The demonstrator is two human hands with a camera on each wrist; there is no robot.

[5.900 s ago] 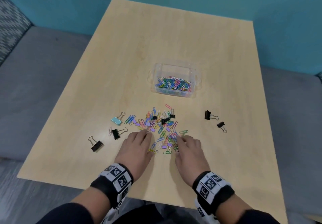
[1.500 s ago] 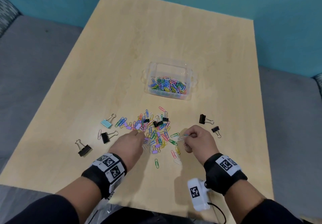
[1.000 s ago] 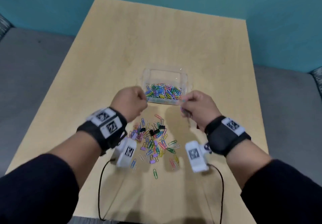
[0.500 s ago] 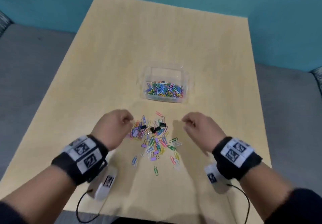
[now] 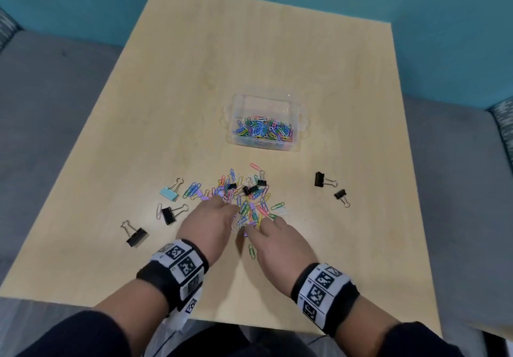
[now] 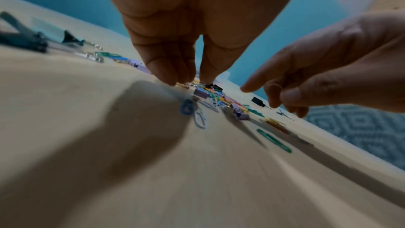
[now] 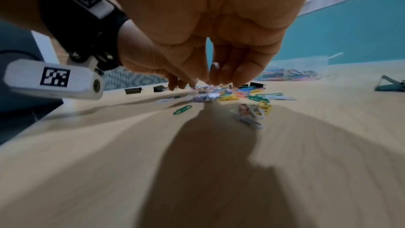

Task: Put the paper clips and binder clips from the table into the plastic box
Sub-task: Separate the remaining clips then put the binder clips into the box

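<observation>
A clear plastic box (image 5: pixel 298 112) with several coloured paper clips in it stands mid-table. In front of it lies a loose pile of paper clips (image 5: pixel 251 202) with small black binder clips (image 5: pixel 254 189) mixed in. My left hand (image 5: pixel 226 204) has its fingertips down on the pile's left side; in the left wrist view the left hand (image 6: pixel 192 82) pinches thumb and fingers together on clips. My right hand (image 5: pixel 259 224) hovers at the pile's near edge, and the right wrist view shows the right hand (image 7: pixel 206 82) loosely curled, holding nothing. A lone green clip (image 5: pixel 252 251) lies between my wrists.
Left of the pile lie a light blue binder clip (image 5: pixel 169 192) and two black binder clips (image 5: pixel 168 215) (image 5: pixel 136 236). Two more black binder clips (image 5: pixel 319 179) (image 5: pixel 340 194) lie to the right. A grey sofa (image 5: pixel 50 112) surrounds the table (image 5: pixel 249 51).
Both hands went up to the box, then came back down. Half a second ago they were apart above the pile; now they are close together on its near side.
</observation>
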